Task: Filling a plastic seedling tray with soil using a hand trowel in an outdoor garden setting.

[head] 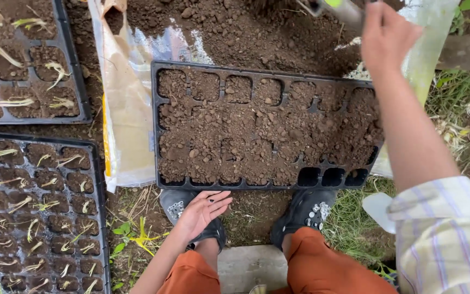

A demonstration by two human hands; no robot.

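Head view, looking down. Right hand [385, 34] is closed round a grey tool handle [339, 11], prob. a trowel, over the soil heap [235, 30] beyond the black seed tray [156, 125]. Left hand [201, 209] is open, fingers spread, holding nothing, hovering just near the tray's near edge above a dark shoe [176, 204]. Tray mostly filled w/ soil; bottom-right cells empty. Two planted trays [96, 163] lie at left, a plastic bag [129, 120] between.

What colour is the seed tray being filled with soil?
Black: the seed tray has a black plastic rim and cell walls, clearest in the head view.
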